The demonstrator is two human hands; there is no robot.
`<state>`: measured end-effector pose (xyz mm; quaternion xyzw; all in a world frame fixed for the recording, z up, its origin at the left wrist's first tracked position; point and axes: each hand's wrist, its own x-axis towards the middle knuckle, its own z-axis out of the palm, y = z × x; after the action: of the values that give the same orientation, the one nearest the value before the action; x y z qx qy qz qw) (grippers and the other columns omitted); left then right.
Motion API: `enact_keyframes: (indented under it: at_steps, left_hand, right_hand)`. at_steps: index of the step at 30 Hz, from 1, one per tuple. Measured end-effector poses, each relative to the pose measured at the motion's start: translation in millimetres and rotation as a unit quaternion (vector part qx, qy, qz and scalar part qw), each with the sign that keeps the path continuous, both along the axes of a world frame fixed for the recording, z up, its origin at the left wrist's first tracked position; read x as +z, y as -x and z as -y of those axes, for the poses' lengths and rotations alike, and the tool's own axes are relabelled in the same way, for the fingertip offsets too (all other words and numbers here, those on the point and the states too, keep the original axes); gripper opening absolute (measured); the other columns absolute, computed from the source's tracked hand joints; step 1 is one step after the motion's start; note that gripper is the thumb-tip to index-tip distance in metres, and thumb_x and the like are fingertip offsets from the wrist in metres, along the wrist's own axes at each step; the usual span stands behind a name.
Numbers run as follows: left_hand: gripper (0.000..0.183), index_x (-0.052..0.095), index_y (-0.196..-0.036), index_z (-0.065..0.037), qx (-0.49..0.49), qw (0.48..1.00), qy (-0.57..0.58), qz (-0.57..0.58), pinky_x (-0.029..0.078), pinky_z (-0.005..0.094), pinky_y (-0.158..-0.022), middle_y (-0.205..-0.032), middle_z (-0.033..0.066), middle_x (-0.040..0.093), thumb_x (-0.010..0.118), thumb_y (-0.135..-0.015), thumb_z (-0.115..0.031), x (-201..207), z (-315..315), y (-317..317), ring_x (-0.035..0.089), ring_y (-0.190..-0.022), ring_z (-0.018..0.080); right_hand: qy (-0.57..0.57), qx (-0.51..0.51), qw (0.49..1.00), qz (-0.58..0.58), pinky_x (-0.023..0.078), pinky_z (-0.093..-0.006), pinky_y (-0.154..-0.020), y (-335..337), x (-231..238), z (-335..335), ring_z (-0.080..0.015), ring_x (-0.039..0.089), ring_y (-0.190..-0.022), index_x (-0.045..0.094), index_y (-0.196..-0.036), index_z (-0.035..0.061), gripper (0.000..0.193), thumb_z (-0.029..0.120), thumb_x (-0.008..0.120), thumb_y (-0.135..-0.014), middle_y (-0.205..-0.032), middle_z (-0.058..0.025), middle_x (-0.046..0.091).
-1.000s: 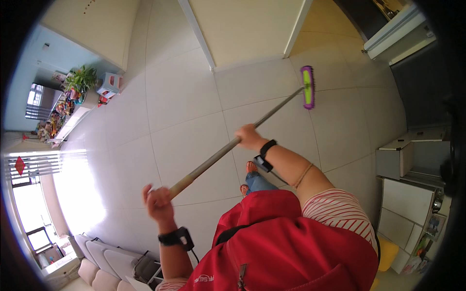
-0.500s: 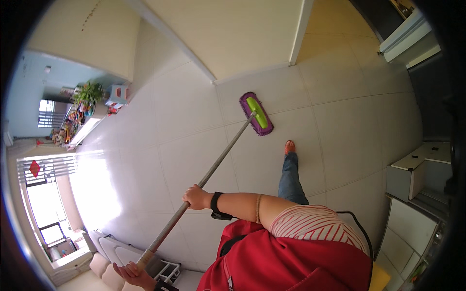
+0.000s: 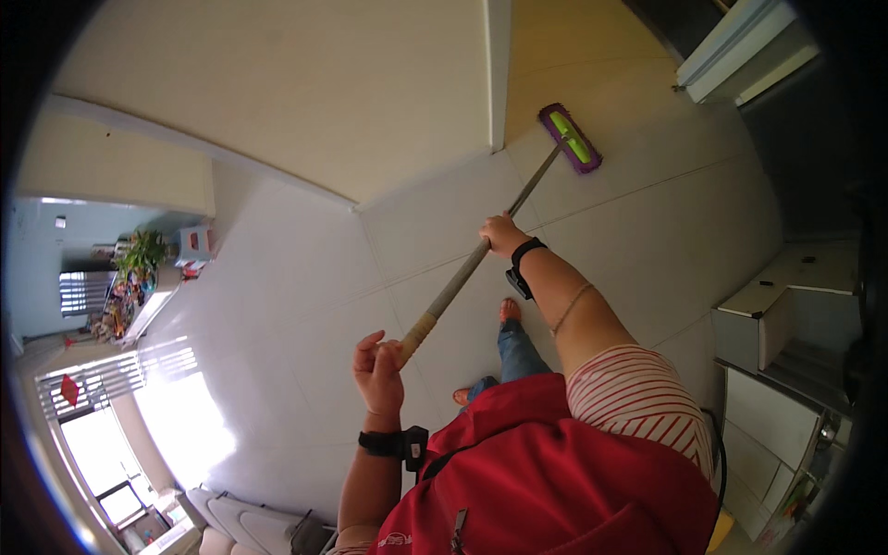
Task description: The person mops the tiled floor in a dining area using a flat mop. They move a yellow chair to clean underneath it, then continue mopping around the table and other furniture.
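Note:
A flat mop with a purple fringed pad and a green plate point(image 3: 571, 139) lies on the tiled floor, ahead and to the right. Its long grey pole point(image 3: 456, 282) slants back toward me and ends in a tan wrapped grip point(image 3: 418, 339). My right hand point(image 3: 501, 235) is closed round the middle of the pole, arm stretched forward. At the tan end, my left hand point(image 3: 377, 374) holds the grip between thumb and palm, with some fingers curled loosely upward. Black bands circle both wrists.
A cream wall point(image 3: 305, 102) with a pale skirting juts in ahead, its corner close to the mop head. At right stand a grey-white cabinet point(image 3: 786, 287) and a white door edge point(image 3: 735, 51). Far left are a potted plant point(image 3: 141, 254), a stool point(image 3: 195, 244) and folded grey panels point(image 3: 259, 518).
The mop head has slid forward and right, past the wall corner. Both hands have moved forward and right with the pole. A second foot now shows, and the view has shifted.

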<state>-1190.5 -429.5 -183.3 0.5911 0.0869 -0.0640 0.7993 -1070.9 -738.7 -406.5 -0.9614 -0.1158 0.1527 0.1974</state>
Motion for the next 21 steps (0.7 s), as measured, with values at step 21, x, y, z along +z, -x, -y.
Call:
enact_keyframes:
  at_steps: [21]
  left_hand:
    - [0.013, 0.055, -0.062, -0.002, -0.509, 0.788, 0.19, 0.291, 0.046, 0.0349, -0.042, -0.044, 0.0044, 0.047, 0.05, -0.067, -0.013, 215.3, 78.3, -141.2, 0.049, -0.04, 0.0195]
  right_hand:
    - [-0.28, -0.256, 0.923, 0.065, 0.041, -0.0413, -0.055, 111.9, 160.9, -10.2, -0.0373, 0.055, -0.063, 0.05, -0.074, 0.0073, 0.018, 0.016, 0.064, -0.066, -0.065, -0.0144, 0.056]
